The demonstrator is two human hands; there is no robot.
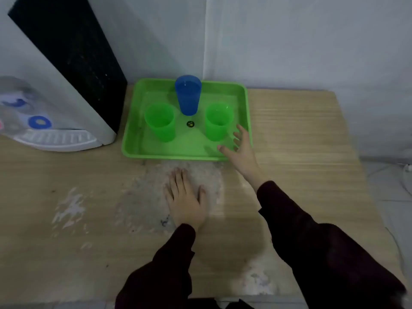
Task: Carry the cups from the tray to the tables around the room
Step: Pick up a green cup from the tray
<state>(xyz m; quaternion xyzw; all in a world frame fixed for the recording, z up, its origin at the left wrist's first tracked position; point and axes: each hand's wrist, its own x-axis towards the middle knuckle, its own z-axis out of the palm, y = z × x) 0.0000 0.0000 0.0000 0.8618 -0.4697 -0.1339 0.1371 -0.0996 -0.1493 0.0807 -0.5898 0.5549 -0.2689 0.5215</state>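
Note:
A green tray (133, 139) lies on the wooden table against the wall. Three cups stand upright in it: a tall blue cup (188, 95) at the back middle, a green cup (160, 122) at the left and another green cup (218, 121) at the right. My right hand (242, 150) hovers over the tray's front right corner, fingers spread, just right of the right green cup and apart from it. My left hand (185, 199) rests flat on the table in front of the tray, holding nothing.
A white water dispenser (55, 134) with a black panel stands at the left, close to the tray. The wooden table (301, 134) has worn pale patches near its front. The wall runs right behind the tray; floor and a cable show at the right.

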